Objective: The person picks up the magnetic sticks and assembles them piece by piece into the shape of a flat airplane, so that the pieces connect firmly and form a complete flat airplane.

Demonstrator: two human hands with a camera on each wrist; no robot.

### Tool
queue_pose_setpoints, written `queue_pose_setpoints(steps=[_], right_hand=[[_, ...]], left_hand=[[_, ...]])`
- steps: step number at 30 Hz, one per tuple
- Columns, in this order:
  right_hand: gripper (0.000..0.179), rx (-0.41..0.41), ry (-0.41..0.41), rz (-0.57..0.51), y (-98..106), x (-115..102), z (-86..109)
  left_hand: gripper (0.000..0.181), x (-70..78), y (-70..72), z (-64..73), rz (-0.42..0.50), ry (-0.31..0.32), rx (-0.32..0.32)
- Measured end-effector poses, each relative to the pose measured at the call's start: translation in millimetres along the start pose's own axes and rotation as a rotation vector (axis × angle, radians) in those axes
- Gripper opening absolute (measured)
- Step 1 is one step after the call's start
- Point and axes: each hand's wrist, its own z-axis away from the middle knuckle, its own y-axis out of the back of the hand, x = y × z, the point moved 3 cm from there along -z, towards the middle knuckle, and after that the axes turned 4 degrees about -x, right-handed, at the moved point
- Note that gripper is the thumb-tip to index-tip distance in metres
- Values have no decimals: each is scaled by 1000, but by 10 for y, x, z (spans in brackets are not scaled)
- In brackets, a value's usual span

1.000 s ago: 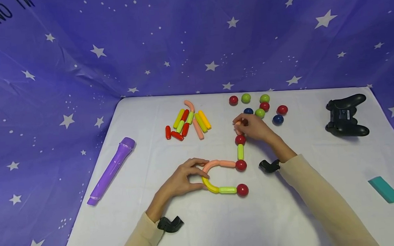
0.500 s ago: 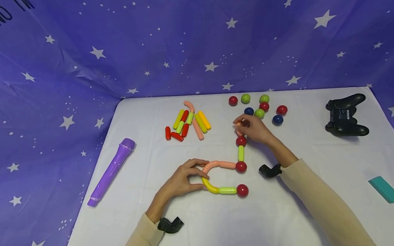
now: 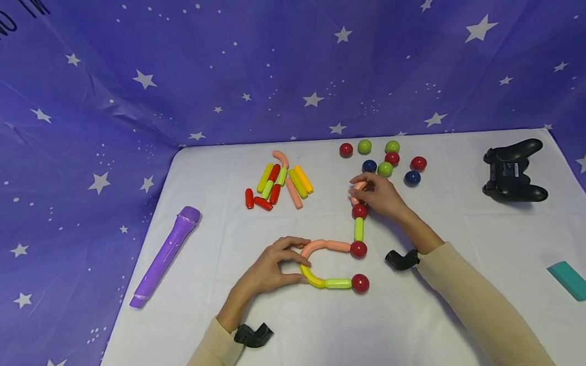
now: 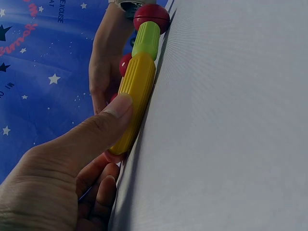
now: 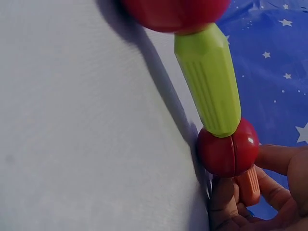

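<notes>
My left hand [image 3: 267,268] grips the bend of a building-stick chain, its thumb on the curved yellow stick [image 4: 137,84] and its fingers at the curved peach stick [image 3: 315,245]. From the yellow one a green stick [image 3: 338,283] leads to a red ball [image 3: 360,283]. On the upper side a straight peach stick [image 3: 338,246] meets a second red ball [image 3: 358,250]. A short green stick [image 5: 209,82] joins that to a third red ball [image 5: 228,149]. Beyond it, my right hand [image 3: 382,196] pinches a peach stick [image 5: 248,186] touching this ball; fingers partly hide it.
Loose red, yellow, green and peach sticks [image 3: 300,182] lie at the back. Several red, green and blue balls [image 3: 412,178] sit behind my right hand. A purple tube [image 3: 165,257] lies left; a black game controller [image 3: 513,171] and a teal block [image 3: 571,281] lie right.
The right hand has shifted slightly right and nearer, and the held peach stick shows more between its fingers. The red ball below it moved slightly the same way. The left hand keeps its grip.
</notes>
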Motion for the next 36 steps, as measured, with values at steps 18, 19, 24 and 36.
queue_pose_setpoints(steps=[18,19,24,36], right_hand=[[44,-122,197,107,-59,-3,308],[46,-121,207,114,-60,7,323],[50,-104,204,111,-56,71,360],[52,-82,240,117,-43,94,393]], left_hand=[[27,-15,8,5,-9,-8,-4],[27,-14,8,4,-9,-9,-2],[27,0,7,6,4,-6,5],[27,4,2,7,4,8,-2]])
